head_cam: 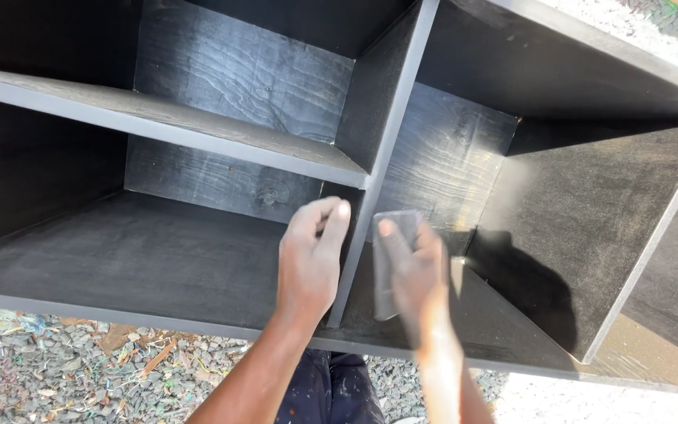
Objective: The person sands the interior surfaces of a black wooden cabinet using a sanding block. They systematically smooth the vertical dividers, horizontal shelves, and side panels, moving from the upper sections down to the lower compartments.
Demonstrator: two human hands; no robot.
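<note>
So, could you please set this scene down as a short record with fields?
Setting: black wooden shelf unit lying over gravel ground
Left hand: open, fingers resting on the upright divider
Right hand: blurred, pressing a grey sanding pad to the divider's right face
Compartments: nothing inside; a dark shadow lies in the right one
Light: bright sun

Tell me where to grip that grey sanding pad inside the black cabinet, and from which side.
Grip the grey sanding pad across its long narrow sides, coming from above, as the right hand does with fingers spread along its top. It lies flat on the black cabinet panel beside the upright divider, so only its top and edges are open. The left hand rests on the divider.
</note>
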